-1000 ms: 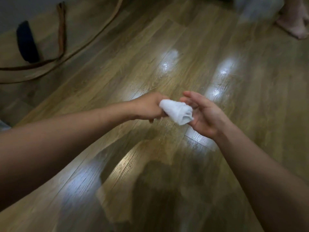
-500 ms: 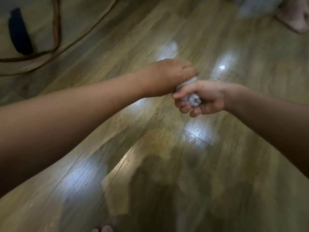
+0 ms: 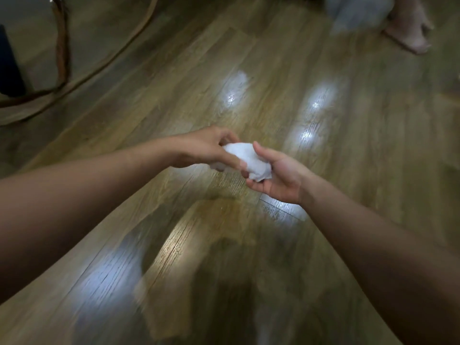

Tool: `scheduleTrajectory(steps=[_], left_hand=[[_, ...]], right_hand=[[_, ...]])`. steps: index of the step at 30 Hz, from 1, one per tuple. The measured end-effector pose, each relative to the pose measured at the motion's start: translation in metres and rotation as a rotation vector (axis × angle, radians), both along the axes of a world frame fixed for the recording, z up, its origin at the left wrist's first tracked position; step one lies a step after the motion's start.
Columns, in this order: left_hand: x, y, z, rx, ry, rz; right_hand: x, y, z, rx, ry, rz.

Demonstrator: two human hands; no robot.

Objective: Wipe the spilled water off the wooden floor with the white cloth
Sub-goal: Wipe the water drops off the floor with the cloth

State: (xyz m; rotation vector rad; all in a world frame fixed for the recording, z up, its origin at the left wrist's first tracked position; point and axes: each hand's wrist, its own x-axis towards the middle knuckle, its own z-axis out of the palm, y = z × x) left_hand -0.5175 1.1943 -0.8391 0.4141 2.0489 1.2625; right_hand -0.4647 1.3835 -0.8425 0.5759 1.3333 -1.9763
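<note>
Holding balled white cloth (image 3: 245, 158) in the air over wooden floor (image 3: 273, 70), left hand (image 3: 206, 148) pinching one end, right hand (image 3: 276, 175) palm-up beneath, fingers loose, bare planks all round, curved brown rail (image 3: 61, 46) far left, someone's foot (image 3: 410, 33) top right.

White cloth (image 3: 245, 159), brown floor (image 3: 174, 83)
Cloth plain white; floor olive-brown w/ wood grain, plank seams, pale glare patches; strap (image 3: 61, 46) reddish-brown; obj (image 3: 8, 66) at left edge dark navy.

I see the cloth (image 3: 246, 158) on the right hand (image 3: 278, 178), the left hand (image 3: 206, 148) at its left end, above the floor (image 3: 348, 150); a foot (image 3: 410, 33) far ahead, right.
</note>
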Motion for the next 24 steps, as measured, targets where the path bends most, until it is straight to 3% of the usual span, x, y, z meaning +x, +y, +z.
scheduleTrajectory(steps=[2, 6, 10, 15, 19, 21, 24], left_hand=[[-0.003, -0.006, -0.007, 0.028, -0.097, 0.061], [0.001, -0.008, -0.017, 0.104, -0.077, 0.107], [0.005, -0.009, -0.017, 0.208, -0.037, 0.124], [0.006, -0.026, -0.003, 0.138, 0.027, 0.081], [0.012, -0.047, 0.007, -0.012, 0.073, 0.025], [0.019, -0.059, 0.005, 0.071, 0.017, 0.057], [0.033, -0.071, -0.010, 0.360, -0.191, 0.221]], right_hand=[[0.003, 0.002, -0.003, 0.100, 0.063, 0.067], [0.004, 0.004, -0.005, 0.421, 0.165, 0.137], [0.004, 0.000, -0.002, 0.631, 0.477, 0.146], [0.002, -0.012, 0.008, 0.667, 0.726, 0.101], [0.008, -0.022, 0.006, 0.589, 0.646, -0.028], [0.014, -0.026, 0.004, 0.464, 0.601, -0.098], [0.023, -0.029, -0.011, 0.340, 0.525, -0.159]])
